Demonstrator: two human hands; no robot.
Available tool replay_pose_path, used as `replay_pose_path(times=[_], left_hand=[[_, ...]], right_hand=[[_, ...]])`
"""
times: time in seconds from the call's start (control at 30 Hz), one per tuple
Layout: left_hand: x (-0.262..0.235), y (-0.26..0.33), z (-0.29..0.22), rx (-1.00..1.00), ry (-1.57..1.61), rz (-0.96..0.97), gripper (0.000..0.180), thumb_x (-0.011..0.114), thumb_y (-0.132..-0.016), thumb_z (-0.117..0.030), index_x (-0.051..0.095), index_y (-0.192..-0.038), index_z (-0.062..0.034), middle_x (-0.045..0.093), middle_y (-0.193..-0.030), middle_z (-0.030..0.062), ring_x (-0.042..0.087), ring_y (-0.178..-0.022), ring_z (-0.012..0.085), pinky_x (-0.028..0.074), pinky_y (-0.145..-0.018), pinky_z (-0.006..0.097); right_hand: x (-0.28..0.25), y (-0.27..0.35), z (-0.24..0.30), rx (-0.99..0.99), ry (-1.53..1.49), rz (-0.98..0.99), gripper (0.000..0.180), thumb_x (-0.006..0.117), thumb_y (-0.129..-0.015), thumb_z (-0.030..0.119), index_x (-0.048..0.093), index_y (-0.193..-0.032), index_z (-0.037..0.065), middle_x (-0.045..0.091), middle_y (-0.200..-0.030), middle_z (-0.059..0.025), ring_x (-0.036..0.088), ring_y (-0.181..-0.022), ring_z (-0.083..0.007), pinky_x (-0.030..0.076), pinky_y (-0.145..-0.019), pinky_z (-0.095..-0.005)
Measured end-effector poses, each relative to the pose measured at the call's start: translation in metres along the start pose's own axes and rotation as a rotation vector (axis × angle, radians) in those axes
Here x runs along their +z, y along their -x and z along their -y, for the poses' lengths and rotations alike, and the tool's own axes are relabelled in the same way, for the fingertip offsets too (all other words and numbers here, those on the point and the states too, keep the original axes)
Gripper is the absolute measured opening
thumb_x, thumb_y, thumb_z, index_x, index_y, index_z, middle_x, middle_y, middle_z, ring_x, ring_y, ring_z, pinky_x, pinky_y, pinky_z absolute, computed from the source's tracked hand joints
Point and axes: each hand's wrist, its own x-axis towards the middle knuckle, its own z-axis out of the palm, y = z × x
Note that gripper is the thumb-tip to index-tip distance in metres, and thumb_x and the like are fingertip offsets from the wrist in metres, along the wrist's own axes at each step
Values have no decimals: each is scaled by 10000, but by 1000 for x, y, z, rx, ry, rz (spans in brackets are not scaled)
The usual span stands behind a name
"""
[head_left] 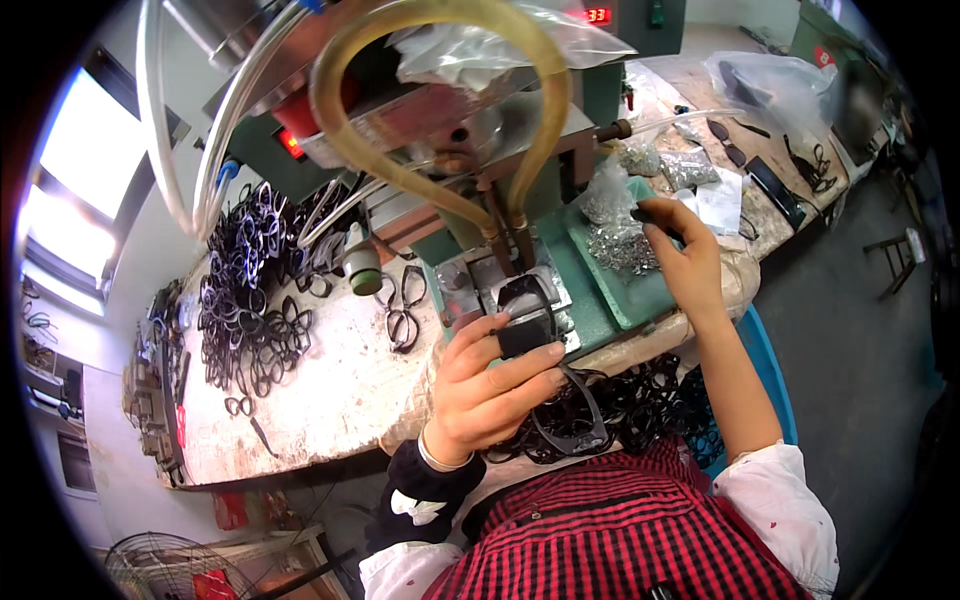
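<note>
head view: black eyeglass frame (545, 345) pinched between left fingers (520, 362).

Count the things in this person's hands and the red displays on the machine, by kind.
Black frame, in left hand: 1
Small dark piece, in right hand: 1
Red displays: 2
Total: 4

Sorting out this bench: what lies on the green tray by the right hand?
On the green tray lies a heap of small silvery metal parts, some in clear plastic bags. The right hand reaches over them; whatever lies under its fingers and the bags is hidden.
</note>
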Motion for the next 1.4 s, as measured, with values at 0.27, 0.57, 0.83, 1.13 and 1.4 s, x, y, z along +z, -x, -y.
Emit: replay_pose_path(times=[0.27, 0.57, 0.83, 1.13, 1.4], left_hand=[[1, -6, -1, -5, 4, 128, 259, 742, -735, -44, 720, -992, -67, 745, -1070, 73, 524, -761, 257, 536, -900, 520], [6, 12, -29, -168, -71, 131, 362, 788, -747, -140, 678, -1084, -65, 682, -1210, 169, 623, -1005, 373, 490, -976, 524], [-46, 71, -26, -657, -288, -676, 319, 513, -957, 16, 543, -1271, 66, 616, -1275, 176, 595, -1154, 294, 436, -1051, 396], [-88, 96, 134, -501, -874, -68, 123, 672, -803, -20, 667, -926, -21, 670, -970, 150, 613, -962, 356, 494, -829, 407], [-57, 177, 208, -1220, -242, 65, 279, 793, -823, -233, 710, -844, 32, 641, -657, 53, 535, -579, 121, 433, -558, 301]], right_hand=[[-19, 28, -15, 7, 287, -23, 194, 660, -821, 34, 707, -1009, 41, 710, -936, -109, 676, -882, -268, 522, -838, -363], [-5, 36, -23, -75, 794, 4, 130, 757, -759, 169, 695, -829, 78, 609, -858, -77, 607, -922, -302, 505, -782, -433], [11, 36, -37, -270, 776, -72, 95, 719, -730, 139, 669, -778, 75, 618, -792, -104, 624, -809, -324, 504, -704, -464], [-12, 29, -38, -18, 375, -86, 133, 702, -828, 103, 709, -943, 35, 714, -882, -123, 691, -840, -283, 527, -770, -364], [-19, 43, -21, -78, 677, -9, 94, 748, -744, 103, 709, -823, 71, 629, -856, -108, 612, -921, -328, 493, -788, -449]])
